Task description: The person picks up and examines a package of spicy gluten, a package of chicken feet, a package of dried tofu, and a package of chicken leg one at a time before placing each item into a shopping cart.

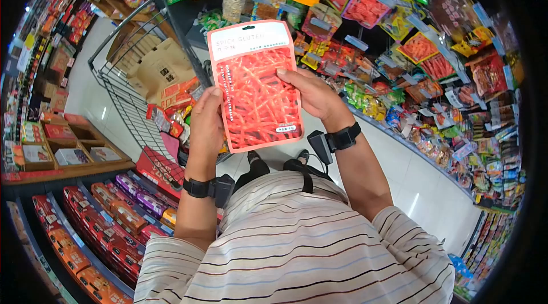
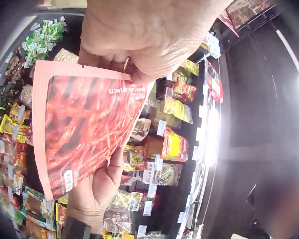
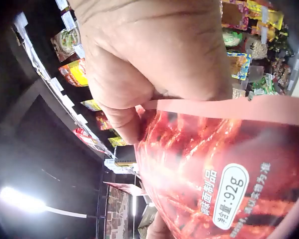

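Observation:
A flat pink-edged bag of spicy gluten strips (image 1: 260, 93) is held upright before the body, its printed front towards the head camera. My left hand (image 1: 206, 118) grips its left edge, thumb on the front. On the opposite edge my right hand (image 1: 313, 94) pinches it, thumb over the front and the other fingers behind. The left wrist view shows the bag (image 2: 84, 124) bowed slightly between both hands. A 92g label shows on the bag (image 3: 229, 194) in the right wrist view. The fingers behind the bag are mostly hidden.
A wire shopping cart (image 1: 123, 95) stands at the left, with a tan paper bag (image 1: 162, 67) and several snack packs inside. Racks of hanging snack bags (image 1: 365, 4) curve along the front and right. Boxed goods (image 1: 108, 218) fill the lower-left shelves. Pale floor tiles (image 1: 399, 170) show at the right.

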{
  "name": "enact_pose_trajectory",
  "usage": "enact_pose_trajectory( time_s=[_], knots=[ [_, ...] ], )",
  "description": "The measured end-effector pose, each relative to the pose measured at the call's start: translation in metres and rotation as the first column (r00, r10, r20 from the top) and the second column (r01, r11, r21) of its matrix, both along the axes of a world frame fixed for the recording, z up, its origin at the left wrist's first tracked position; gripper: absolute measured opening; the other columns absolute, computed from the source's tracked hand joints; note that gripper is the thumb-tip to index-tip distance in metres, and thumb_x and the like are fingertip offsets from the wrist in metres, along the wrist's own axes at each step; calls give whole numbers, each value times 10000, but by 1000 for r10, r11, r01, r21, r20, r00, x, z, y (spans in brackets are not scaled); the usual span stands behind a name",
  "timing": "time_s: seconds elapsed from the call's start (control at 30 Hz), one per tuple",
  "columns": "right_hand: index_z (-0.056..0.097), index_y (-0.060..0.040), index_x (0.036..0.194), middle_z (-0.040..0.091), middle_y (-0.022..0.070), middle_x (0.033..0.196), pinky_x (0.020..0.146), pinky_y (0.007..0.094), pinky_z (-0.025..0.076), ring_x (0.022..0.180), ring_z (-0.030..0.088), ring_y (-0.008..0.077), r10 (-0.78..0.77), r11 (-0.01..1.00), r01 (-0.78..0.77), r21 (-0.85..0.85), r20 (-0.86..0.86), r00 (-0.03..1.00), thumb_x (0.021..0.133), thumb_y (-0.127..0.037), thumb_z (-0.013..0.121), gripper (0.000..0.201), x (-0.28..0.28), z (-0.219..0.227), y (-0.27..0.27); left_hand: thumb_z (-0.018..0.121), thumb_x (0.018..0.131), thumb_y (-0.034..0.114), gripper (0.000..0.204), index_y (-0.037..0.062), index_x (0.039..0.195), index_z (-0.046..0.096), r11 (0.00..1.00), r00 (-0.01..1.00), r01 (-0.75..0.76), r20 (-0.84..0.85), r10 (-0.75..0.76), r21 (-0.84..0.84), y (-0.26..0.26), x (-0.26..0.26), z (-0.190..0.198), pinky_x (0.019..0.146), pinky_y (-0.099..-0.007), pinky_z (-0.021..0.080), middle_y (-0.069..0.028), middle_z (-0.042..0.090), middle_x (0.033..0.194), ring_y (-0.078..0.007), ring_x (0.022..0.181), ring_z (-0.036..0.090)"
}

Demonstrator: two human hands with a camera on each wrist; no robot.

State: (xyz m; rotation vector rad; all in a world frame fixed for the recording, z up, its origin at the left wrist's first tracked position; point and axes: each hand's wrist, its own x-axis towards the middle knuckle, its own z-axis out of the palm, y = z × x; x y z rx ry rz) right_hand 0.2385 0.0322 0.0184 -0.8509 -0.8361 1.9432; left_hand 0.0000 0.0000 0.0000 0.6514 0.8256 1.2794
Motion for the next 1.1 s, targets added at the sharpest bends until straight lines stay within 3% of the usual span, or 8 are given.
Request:
enact_pose_trajectory(
  time_s=[0.07, 0.17, 0.23, 0.3, 0.53, 0.67, 1.1],
  knots=[
    [542, 15, 1324, 640, 97, 1248, 949, 323, 511, 1082, 638, 171, -3, 999, 0, 42, 75, 997, 967, -276, 611, 466, 17, 4, 9, 537, 1002, 201, 235, 9, 1122, 599, 1000, 999, 17, 51, -18, 15, 15, 16, -8, 823, -302, 523, -73, 664, 1054, -136, 928, 641],
    [571, 9, 1293, 647, 78, 1220, 922, 298, 506, 1061, 631, 143, 23, 989, -27, 143, 28, 999, 979, -287, 600, 432, 22, -16, -11, 547, 997, 204, 236, 2, 1108, 597, 998, 995, 54, -84, -56, -18, 2, 9, 3, 836, -297, 516, -65, 656, 1049, -131, 945, 633],
    [591, 1, 1272, 648, 69, 1206, 906, 289, 499, 1048, 622, 125, -87, 981, 56, 185, 165, 982, 988, -293, 589, 409, 63, -8, -2, 571, 983, 195, 238, -3, 1113, 587, 998, 998, 56, 3, -56, -15, 15, 64, 7, 860, -292, 503, -57, 647, 1050, -132, 959, 623],
    [592, 1, 1271, 647, 69, 1214, 920, 291, 490, 1064, 616, 129, -131, 989, 124, 80, 85, 988, 987, -302, 592, 416, 69, 15, -12, 600, 965, 186, 251, 0, 1132, 578, 995, 994, 92, -52, -93, -32, 17, 74, 10, 889, -294, 494, -64, 645, 1073, -142, 983, 617],
    [569, 6, 1281, 641, 88, 1224, 928, 311, 515, 1085, 625, 152, -221, 970, 218, 111, 13, 975, 989, -253, 593, 391, 123, 15, -25, 647, 918, 89, 389, -4, 1265, 498, 949, 943, 310, -147, -298, 62, 8, 136, 36, 953, -329, 476, -90, 618, 1202, -158, 1073, 600],
    [582, -1, 1270, 643, 65, 1212, 944, 299, 479, 1082, 604, 129, -251, 963, 243, 120, 56, 966, 973, -249, 615, 389, 159, 18, -33, 636, 904, 36, 459, -14, 1326, 463, 925, 920, 373, -160, -358, 73, 11, 171, 34, 980, -342, 465, -112, 601, 1259, -173, 1118, 589],
    [567, 5, 1277, 637, 66, 1207, 930, 304, 491, 1076, 610, 131, -354, 917, 329, 226, 76, 932, 949, -158, 631, 371, 239, 26, -54, 592, 932, 22, 425, -3, 1338, 469, 900, 900, 411, -225, -374, 146, 4, 258, 38, 992, -332, 443, -87, 593, 1285, -158, 1145, 571]
  ],
)
